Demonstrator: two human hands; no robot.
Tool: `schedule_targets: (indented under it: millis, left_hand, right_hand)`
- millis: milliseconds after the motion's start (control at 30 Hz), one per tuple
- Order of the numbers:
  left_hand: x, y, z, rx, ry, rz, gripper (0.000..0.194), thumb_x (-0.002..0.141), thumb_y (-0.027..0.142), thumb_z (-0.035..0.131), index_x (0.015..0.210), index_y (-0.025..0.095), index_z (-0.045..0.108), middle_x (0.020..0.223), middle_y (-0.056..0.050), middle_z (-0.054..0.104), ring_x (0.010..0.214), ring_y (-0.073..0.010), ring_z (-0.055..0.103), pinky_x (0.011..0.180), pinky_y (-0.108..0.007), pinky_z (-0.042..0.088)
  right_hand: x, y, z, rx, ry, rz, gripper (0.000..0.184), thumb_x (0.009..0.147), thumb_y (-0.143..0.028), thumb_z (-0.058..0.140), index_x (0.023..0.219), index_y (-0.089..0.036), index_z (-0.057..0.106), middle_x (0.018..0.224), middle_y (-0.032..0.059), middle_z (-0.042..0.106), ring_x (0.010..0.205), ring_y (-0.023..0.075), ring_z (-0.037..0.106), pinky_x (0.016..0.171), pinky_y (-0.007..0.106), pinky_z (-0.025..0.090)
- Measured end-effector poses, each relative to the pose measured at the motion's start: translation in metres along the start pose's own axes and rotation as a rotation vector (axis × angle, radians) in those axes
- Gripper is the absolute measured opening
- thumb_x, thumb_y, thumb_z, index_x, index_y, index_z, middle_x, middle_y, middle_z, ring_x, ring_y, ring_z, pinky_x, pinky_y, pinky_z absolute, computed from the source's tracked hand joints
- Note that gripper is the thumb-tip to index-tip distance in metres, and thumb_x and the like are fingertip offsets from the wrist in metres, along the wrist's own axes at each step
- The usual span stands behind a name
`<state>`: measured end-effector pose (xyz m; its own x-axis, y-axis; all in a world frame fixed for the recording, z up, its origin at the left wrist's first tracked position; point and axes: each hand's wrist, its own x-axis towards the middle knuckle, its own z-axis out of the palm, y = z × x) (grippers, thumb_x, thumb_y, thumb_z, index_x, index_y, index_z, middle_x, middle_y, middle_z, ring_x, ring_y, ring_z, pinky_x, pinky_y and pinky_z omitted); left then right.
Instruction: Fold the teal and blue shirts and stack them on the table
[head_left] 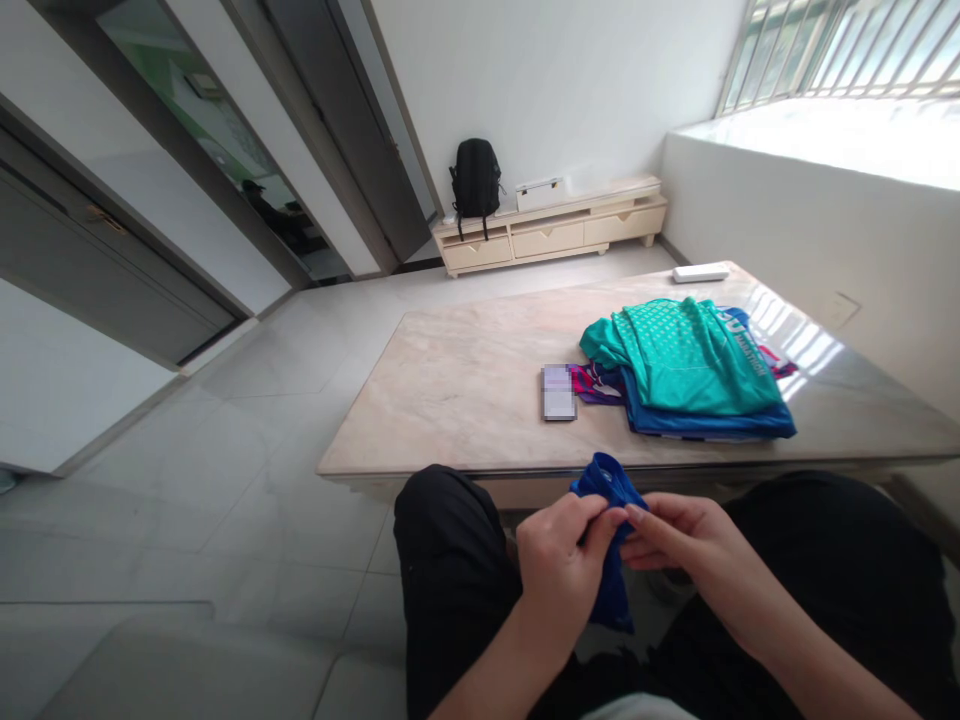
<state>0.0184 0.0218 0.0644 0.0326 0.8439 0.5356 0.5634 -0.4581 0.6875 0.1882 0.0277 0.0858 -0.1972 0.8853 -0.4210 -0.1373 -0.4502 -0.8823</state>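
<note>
I sit at a low marble table (pixel 465 380) with my knees in black trousers below its front edge. My left hand (pixel 562 565) and my right hand (pixel 679 540) meet over my lap, both closed in a pinch on a small blue garment (pixel 609 545). Its bunched top rises above my fingers and the rest hangs down between my knees. On the table beyond lies a pile of folded clothes with a teal shirt (pixel 686 355) on top and blue and patterned ones beneath.
A phone (pixel 558 392) lies on the table left of the pile, and a white flat object (pixel 700 273) sits at the far edge. Against the far wall stands a low wooden cabinet (pixel 555 235) bearing a black backpack (pixel 475 183).
</note>
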Motion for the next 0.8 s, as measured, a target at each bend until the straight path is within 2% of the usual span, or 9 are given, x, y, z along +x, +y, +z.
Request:
schedule_targets:
  millis: [100,200,300,500,800]
  left_hand:
    - [-0.001,-0.004,0.002,0.184,0.021,0.219,0.009,0.100,0.025,0.069,0.098,0.019,0.075,0.069,0.000,0.069,0.060,-0.0124,0.062,0.060,-0.026,0.042]
    - [-0.002,-0.006,0.002,0.283,0.016,0.315,0.009,0.100,0.022,0.068,0.105,0.018,0.075,0.070,-0.001,0.069,0.061,-0.0141,0.061,0.060,-0.029,0.039]
    - [-0.003,-0.007,0.001,0.335,-0.036,0.341,0.013,0.101,0.022,0.065,0.110,0.017,0.074,0.070,-0.002,0.069,0.060,-0.0151,0.060,0.058,-0.032,0.036]
    - [-0.005,-0.013,-0.001,0.400,-0.113,0.401,0.017,0.104,0.023,0.061,0.116,0.016,0.071,0.069,-0.003,0.069,0.061,-0.0162,0.060,0.057,-0.034,0.033]
    - [-0.009,-0.018,0.001,0.407,-0.128,0.429,0.018,0.102,0.026,0.065,0.115,0.014,0.071,0.072,-0.003,0.070,0.063,-0.0171,0.060,0.058,-0.036,0.035]
  right_hand:
    - [0.002,0.006,-0.002,-0.002,-0.003,-0.006,0.057,0.072,-0.070,0.084,0.095,-0.017,0.086,0.087,0.0119,0.082,0.085,0.0298,0.079,0.080,0.038,0.064]
    - [0.004,0.011,-0.004,-0.015,-0.060,0.004,0.058,0.076,-0.070,0.081,0.100,-0.018,0.087,0.092,0.0126,0.083,0.089,0.0304,0.079,0.085,0.040,0.063]
    - [0.005,0.013,-0.005,0.012,-0.084,0.028,0.056,0.079,-0.070,0.079,0.100,-0.018,0.087,0.094,0.0131,0.083,0.093,0.0312,0.079,0.087,0.040,0.063]
    - [0.005,0.017,-0.004,0.072,-0.034,0.047,0.054,0.079,-0.066,0.081,0.097,-0.016,0.088,0.097,0.0159,0.083,0.097,0.0340,0.078,0.089,0.043,0.062]
    - [0.008,0.036,-0.001,0.089,-0.010,0.005,0.053,0.081,-0.068,0.078,0.092,-0.017,0.088,0.093,0.0142,0.083,0.090,0.0306,0.077,0.082,0.040,0.062]
